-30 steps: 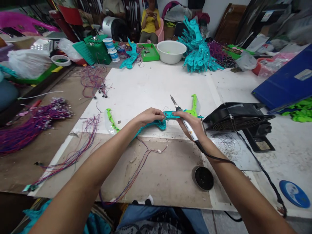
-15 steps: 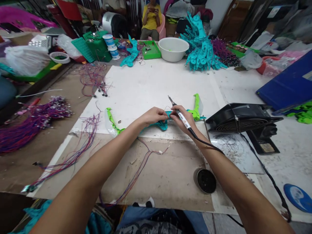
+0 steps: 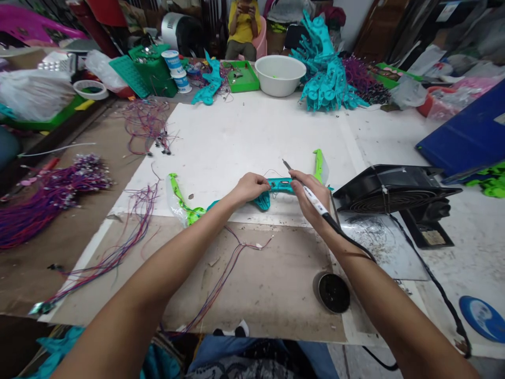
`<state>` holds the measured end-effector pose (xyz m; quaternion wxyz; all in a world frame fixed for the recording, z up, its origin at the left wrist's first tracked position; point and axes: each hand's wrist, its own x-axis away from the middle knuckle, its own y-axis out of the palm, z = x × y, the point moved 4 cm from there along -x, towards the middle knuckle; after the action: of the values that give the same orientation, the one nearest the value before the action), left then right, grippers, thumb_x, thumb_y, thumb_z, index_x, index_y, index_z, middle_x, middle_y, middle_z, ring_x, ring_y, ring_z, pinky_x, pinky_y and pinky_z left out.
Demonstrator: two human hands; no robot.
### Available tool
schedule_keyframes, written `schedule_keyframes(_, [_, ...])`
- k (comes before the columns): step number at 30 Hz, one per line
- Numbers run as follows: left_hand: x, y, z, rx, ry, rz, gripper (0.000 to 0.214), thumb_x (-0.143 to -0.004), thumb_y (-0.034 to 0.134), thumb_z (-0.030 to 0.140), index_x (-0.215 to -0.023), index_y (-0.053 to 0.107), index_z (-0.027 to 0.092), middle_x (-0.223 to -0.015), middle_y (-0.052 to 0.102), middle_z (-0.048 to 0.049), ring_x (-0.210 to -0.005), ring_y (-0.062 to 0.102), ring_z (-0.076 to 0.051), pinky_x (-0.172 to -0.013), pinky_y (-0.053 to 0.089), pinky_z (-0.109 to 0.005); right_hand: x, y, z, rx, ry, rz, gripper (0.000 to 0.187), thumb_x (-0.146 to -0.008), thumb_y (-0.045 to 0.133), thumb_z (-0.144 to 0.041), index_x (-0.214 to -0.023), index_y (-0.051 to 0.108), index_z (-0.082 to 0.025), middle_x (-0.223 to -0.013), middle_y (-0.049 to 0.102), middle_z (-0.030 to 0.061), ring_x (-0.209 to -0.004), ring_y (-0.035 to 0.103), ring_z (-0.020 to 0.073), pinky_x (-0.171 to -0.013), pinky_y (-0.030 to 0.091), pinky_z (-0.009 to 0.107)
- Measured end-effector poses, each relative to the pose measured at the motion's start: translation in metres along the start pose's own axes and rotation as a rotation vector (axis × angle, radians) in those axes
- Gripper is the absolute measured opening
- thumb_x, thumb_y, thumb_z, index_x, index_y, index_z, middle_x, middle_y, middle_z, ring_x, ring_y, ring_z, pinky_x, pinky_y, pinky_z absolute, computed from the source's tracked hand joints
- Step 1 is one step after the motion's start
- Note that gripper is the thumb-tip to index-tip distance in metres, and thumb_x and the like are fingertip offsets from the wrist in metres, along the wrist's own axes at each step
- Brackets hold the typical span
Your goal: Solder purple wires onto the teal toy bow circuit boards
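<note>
My left hand (image 3: pixel 252 188) is closed in a pinch on the middle of a teal and green plastic toy bow (image 3: pixel 282 185) that lies across the white sheet (image 3: pixel 244 142). My right hand (image 3: pixel 313 193) grips a soldering iron (image 3: pixel 311 195); its metal tip points up and away, just above the bow's teal centre. Its black cord runs back along my right forearm. Thin red and purple wires (image 3: pixel 232 258) trail from the bow toward me over the brown board (image 3: pixel 272 284).
A black fan (image 3: pixel 389 192) lies right of my hands, with a round dark tin (image 3: pixel 333 292) nearer me. Wire bundles (image 3: pixel 47 192) cover the left side. At the far edge stand a white bowl (image 3: pixel 279 75), a teal parts pile (image 3: pixel 325 79), green trays and a seated person (image 3: pixel 241 26).
My right hand has shifted a little to the right, uncovering the bow's teal centre, and the iron's tip has moved right with it. My left hand keeps its pinch in place.
</note>
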<state>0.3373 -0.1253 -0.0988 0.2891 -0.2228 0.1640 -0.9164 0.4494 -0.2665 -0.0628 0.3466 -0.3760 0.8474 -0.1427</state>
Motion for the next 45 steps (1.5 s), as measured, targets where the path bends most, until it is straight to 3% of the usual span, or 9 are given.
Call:
schedule_keyframes(5, [-0.008, -0.005, 0.004, -0.251, -0.013, 0.052, 0.015, -0.070, 0.060, 0.021, -0.072, 0.073, 0.016, -0.060, 0.063, -0.0019, -0.062, 0.055, -0.015, -0.061, 0.040, -0.028, 0.018, -0.024, -0.011, -0.029, -0.077, 0.062, 0.012, -0.087, 0.059, -0.024, -0.088, 0.071, -0.021, -0.078, 0.069, 0.0022, -0.071, 0.063, 0.0151, -0.069, 0.049, 0.030])
schedule_keyframes(12, [-0.008, -0.016, 0.010, -0.518, -0.084, 0.120, 0.018, -0.074, 0.061, 0.025, -0.080, 0.076, 0.020, -0.076, 0.070, -0.0077, -0.079, 0.060, -0.024, -0.073, 0.041, -0.035, 0.023, -0.013, -0.011, -0.043, -0.065, -0.015, 0.013, -0.086, 0.059, -0.022, -0.086, 0.071, -0.018, -0.076, 0.069, 0.0035, -0.067, 0.063, 0.0154, -0.065, 0.048, 0.029])
schedule_keyframes(23, [-0.013, -0.021, -0.002, -0.375, -0.060, 0.103, 0.015, -0.071, 0.061, 0.026, -0.068, 0.073, 0.018, -0.059, 0.061, -0.0033, -0.068, 0.055, -0.019, -0.064, 0.039, -0.029, 0.019, 0.012, -0.002, -0.150, -0.004, -0.041, 0.017, -0.088, 0.055, -0.026, -0.088, 0.071, -0.020, -0.079, 0.068, 0.0041, -0.072, 0.062, 0.0160, -0.067, 0.049, 0.031])
schedule_keyframes(37, [-0.015, -0.022, -0.007, -0.224, -0.052, 0.005, 0.014, -0.066, 0.059, 0.024, -0.062, 0.068, 0.014, -0.055, 0.053, -0.0003, -0.059, 0.043, -0.012, -0.056, 0.030, -0.027, 0.017, 0.022, 0.001, -0.187, 0.002, -0.046, 0.016, -0.088, 0.057, -0.027, -0.088, 0.072, -0.021, -0.079, 0.068, 0.0034, -0.072, 0.062, 0.0153, -0.068, 0.050, 0.030])
schedule_keyframes(40, [-0.011, -0.024, -0.006, -0.165, -0.043, -0.031, 0.013, -0.068, 0.059, 0.025, -0.063, 0.066, 0.015, -0.056, 0.052, 0.0004, -0.058, 0.042, -0.011, -0.055, 0.030, -0.026, 0.017, 0.019, -0.003, -0.160, -0.003, -0.052, 0.017, -0.088, 0.056, -0.027, -0.087, 0.072, -0.021, -0.077, 0.069, 0.0034, -0.070, 0.062, 0.0154, -0.066, 0.050, 0.031])
schedule_keyframes(45, [-0.003, -0.029, -0.004, -0.164, -0.027, -0.048, 0.015, -0.071, 0.060, 0.027, -0.068, 0.068, 0.015, -0.061, 0.059, -0.0013, -0.058, 0.047, -0.012, -0.056, 0.033, -0.026, 0.014, -0.006, -0.006, -0.126, 0.026, 0.020, 0.018, -0.088, 0.057, -0.031, -0.086, 0.072, -0.021, -0.077, 0.071, 0.0028, -0.070, 0.065, 0.0161, -0.068, 0.053, 0.031])
